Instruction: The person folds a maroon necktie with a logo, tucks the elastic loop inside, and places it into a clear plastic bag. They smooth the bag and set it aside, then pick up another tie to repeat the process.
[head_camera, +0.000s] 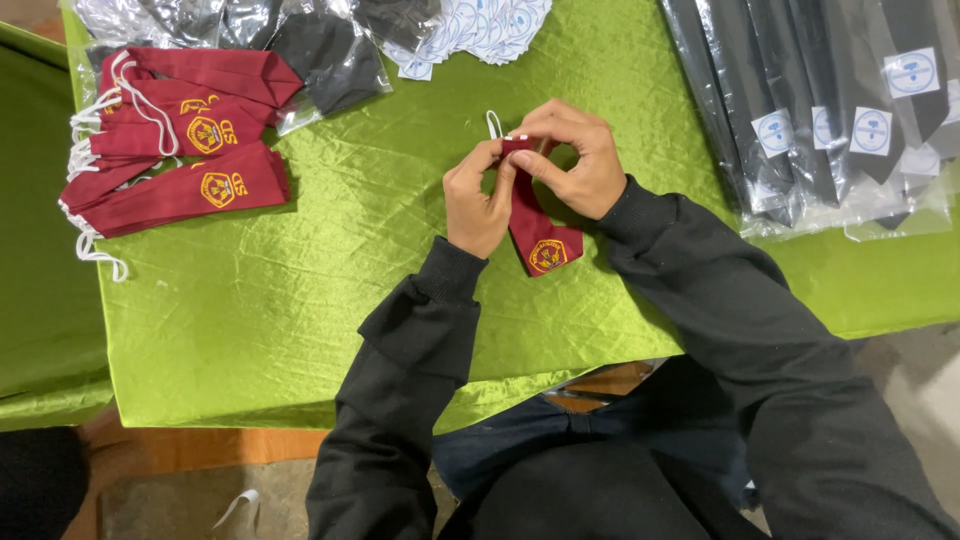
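- Head view, looking straight down: a table covered in a shiny green cloth (300, 300) is seen, with two black-sleeved arms reaching onto it from the bottom edge.
- A small maroon tie (535, 235) is held near the middle of the cloth, its pointed end towards the person and marked with a round gold emblem.
- The left hand (478, 200) is closed around the tie's upper left edge, thumb and fingers pinched on the fabric.
- The right hand (575, 160) is curled over the top of the tie, the fingertips pressed onto its upper end (the knot part is mostly hidden under the fingers).
- A white elastic loop (493, 124) is seen sticking up from the tie's top, just left of the right hand.
- At the upper left, a pile of maroon ties (190, 160) with the same gold emblem and white loops is laid on the cloth, well apart from the hands.
- Behind that pile, dark items in clear bags (320, 50) are stacked at the far edge.
- Beside them, at top centre, a heap of white round stickers (480, 30) is seen.
- At the upper right, a row of dark ties in clear sleeves (830, 110) is laid out, each with a white label.
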